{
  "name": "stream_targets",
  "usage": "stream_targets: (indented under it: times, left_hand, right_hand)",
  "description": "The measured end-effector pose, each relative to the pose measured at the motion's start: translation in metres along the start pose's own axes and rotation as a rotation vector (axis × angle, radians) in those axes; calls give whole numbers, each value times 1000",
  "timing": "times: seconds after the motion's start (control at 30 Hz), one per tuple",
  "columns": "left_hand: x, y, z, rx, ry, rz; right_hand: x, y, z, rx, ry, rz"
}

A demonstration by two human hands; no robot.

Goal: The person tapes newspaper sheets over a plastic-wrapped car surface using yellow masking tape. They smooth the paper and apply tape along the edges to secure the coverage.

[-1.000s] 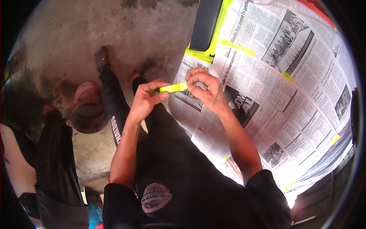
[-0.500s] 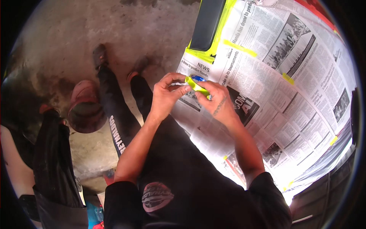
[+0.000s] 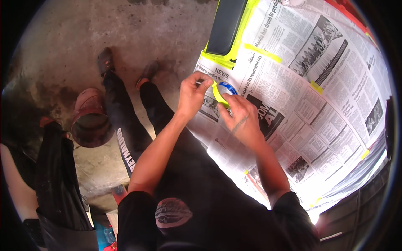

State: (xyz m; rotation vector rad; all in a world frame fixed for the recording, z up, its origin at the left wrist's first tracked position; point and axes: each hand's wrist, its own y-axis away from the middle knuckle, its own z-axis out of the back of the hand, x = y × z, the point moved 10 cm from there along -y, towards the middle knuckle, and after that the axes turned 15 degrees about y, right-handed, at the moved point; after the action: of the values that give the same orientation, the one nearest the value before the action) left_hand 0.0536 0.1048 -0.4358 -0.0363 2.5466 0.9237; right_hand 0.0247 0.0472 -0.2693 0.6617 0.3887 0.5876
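Yellow tape roll (image 3: 217, 95) now shows more blue inside.

Colours of the tape roll (image 3: 219, 96) and newspaper sheets (image 3: 310, 121).
Roll: fluorescent yellow, inner ring (image 3: 230, 86) blue; sheets: white, printed black and grey; bucket (image 3: 89, 101): dull red; shirt (image 3: 226, 211): black.

Yellow tape roll (image 3: 218, 95) (blue inside) in right hand (image 3: 242, 117)

Tape roll (image 3: 218, 95) turned — more blue core (image 3: 228, 86) showing.
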Motion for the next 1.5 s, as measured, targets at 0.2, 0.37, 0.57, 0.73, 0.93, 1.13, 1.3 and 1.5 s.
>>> stream_targets:
  times: [0.2,0.37,0.57,0.73,0.93,1.13,1.3,1.5]
  left_hand:
    - [9,-29,-18,-61,-95,-47]
    - [14,-58,-31,-60,-41,-136]
    - [-37,-87,-82,171,-453,-500]
    - [-39,-107,-97,192,-595,-596]
    - [-36,-120,-95,141,-580,-599]
    - [-38,-125,-99,110,-543,-646]
    - [-37,-127,-99,99,-501,-680]
    - [-35,-125,-99,82,-401,-653]
  right_hand:
    - [-7,13,30,-93,177,2]
    - [-14,30,31,47,58,-128]
    - [-35,51,-23,-14,-258,-290]
    - [-45,36,-32,-231,-394,-292]
    - [-52,25,-48,-270,-437,-339]
    - [-52,17,-46,-308,-401,-311]
    - [-50,10,-46,-273,-420,-310]
    - [-42,11,-51,-313,-311,-276]
